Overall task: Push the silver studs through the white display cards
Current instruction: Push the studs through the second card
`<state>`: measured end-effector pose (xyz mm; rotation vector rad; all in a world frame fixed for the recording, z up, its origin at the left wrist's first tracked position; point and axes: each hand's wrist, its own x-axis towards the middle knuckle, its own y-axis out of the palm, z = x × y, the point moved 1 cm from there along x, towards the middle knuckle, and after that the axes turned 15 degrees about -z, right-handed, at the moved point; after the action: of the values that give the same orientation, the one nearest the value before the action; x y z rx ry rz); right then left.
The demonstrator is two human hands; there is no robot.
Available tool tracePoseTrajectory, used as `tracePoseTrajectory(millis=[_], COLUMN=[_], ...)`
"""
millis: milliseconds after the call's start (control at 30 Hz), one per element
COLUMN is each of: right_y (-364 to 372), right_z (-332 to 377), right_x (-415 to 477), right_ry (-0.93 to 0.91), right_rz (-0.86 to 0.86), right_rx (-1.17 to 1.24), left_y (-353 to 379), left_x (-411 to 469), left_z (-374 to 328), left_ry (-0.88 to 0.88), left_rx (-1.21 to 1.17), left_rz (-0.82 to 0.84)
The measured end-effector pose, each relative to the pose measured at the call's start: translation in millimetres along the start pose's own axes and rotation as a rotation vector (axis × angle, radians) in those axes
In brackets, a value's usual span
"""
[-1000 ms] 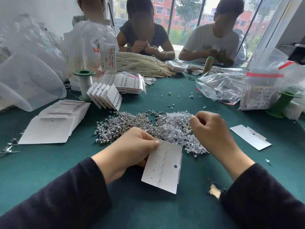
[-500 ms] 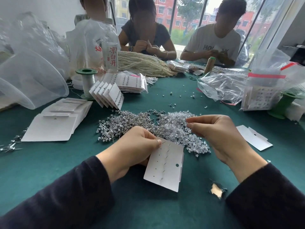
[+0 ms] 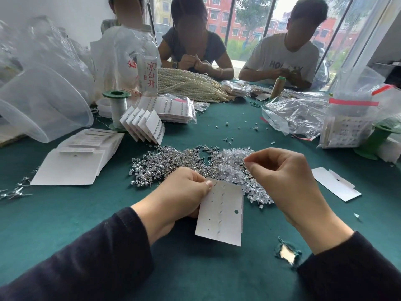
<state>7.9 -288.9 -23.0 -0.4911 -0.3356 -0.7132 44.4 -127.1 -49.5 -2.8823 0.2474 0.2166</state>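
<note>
Green felt table, window wall behind. Nearest: tear in the felt, pale patch showing, just beside the right sleeve.

Left hand: grips card by its upper left corner, thumb on the face, fingers curled behind. Card is off the table, tilted, between the two hands. One column of small silver marks runs down its middle; empty holes sit to the left; one larger hole is at the right edge.

Right hand: raised above the pile, apart from the card. Fingers curled, thumb and forefinger tips pressed together. What they pinch, if anything, is too small to tell.

Studs: loose heap on the felt just beyond the left hand. Clear bits are heaped against its right side, under the right hand.

Spare card: flat on the felt, right of the right hand. Blank cards: fanned stack, left. A few stray studs lie at the left edge.

Farther: filled cards standing in an overlapped row; spool upright behind them; tub on its side, far left; bags crumpled at right. Pearl strands are heaped mid-table.

Far side: three people seated, hands busy at the table edge.
</note>
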Motion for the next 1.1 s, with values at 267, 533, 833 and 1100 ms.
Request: tracePoseTrajectory(millis=[267, 533, 833, 1100], right_y=[15, 27, 26, 29], right_z=[10, 6, 1, -3], right_x=[-20, -27, -26, -27], right_ry=[-0.183, -0.263, -0.154, -0.122], right_rz=[0.08, 0.047, 0.086, 0.135], right_rx=[-0.052, -0.094, -0.031, -0.033], left_y=[1, 4, 4, 3], left_x=[1, -2, -2, -1], left_z=[1, -1, -1, 0], left_ry=[0.027, 0.064, 0.052, 0.089], left_rx=[-0.022, -0.045, -0.065, -0.021], left_rz=[-0.032, -0.081, -0.077, -0.106])
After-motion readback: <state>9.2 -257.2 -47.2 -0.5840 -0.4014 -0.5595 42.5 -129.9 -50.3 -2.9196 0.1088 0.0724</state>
